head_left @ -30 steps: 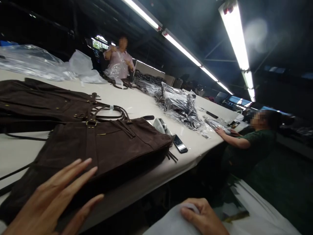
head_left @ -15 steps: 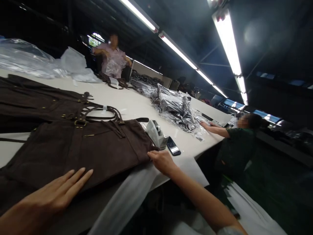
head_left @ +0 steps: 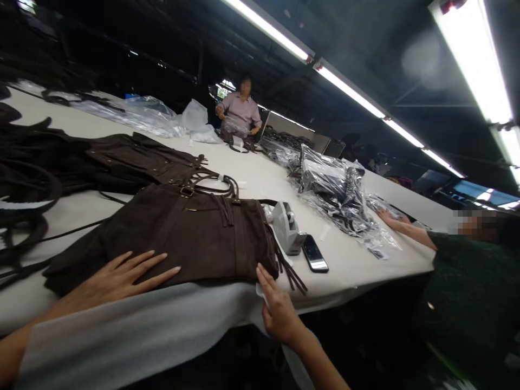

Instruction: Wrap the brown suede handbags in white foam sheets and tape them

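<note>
A dark brown handbag (head_left: 203,244) with brass-coloured fittings and thin tassels lies flat at the table's near edge. My left hand (head_left: 125,276) rests on its lower left part, open, fingers spread. At the bag's lower right corner is my right hand (head_left: 280,311), its fingertips touching the corner. A fold of thin white sheet (head_left: 162,314) shows between its fingers and thumb. That sheet runs under the bag's front edge, hangs over the table edge and crosses my left forearm. The bag's looped handles (head_left: 215,184) lie away from me.
Right of the bag are a grey tape dispenser (head_left: 286,227) and a phone (head_left: 314,253). Plastic-wrapped bags (head_left: 333,184) are piled beyond. More brown bags (head_left: 138,157) lie left. One person (head_left: 241,111) stands across the table, another (head_left: 467,287) at the right.
My right hand has gone from pinching the bag's corner to the white sheet beside it. Tassels now hang out at the bag's right side. The view has turned left.
</note>
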Demonstrator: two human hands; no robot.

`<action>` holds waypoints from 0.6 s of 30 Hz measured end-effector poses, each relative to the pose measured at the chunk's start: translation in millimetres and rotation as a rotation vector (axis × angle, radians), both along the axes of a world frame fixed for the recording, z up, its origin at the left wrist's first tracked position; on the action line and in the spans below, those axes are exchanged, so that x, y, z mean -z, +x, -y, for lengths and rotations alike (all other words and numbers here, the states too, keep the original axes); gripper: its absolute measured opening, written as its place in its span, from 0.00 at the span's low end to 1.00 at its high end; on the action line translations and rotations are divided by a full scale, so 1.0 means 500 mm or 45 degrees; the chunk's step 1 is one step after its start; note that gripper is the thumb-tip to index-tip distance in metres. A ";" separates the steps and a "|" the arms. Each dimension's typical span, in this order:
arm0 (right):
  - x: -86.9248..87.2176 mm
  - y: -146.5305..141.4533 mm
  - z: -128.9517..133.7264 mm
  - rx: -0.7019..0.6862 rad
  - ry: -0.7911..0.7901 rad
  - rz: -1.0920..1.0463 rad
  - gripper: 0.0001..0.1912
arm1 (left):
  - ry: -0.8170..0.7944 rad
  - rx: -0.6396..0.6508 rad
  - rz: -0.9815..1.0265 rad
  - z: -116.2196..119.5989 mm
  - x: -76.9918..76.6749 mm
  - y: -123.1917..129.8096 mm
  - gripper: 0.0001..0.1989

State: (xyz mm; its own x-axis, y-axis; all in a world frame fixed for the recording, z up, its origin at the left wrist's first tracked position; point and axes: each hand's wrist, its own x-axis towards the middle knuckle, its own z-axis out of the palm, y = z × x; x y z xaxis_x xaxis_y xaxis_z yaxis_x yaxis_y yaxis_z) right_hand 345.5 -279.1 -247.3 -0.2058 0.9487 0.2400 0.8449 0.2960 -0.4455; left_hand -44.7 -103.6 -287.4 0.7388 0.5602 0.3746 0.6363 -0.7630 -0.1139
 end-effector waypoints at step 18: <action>-0.101 0.053 0.116 0.839 0.243 -0.932 0.24 | -0.538 0.216 -0.324 0.010 -0.091 0.150 0.26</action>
State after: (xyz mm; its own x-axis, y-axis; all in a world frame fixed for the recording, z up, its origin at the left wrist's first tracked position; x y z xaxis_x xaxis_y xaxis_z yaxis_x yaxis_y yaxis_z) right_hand 372.1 -337.0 -197.0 0.6059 0.7527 0.2576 0.4033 -0.0115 -0.9150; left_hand 30.5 -108.4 -241.6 0.8707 0.4880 -0.0615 0.4918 -0.8659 0.0917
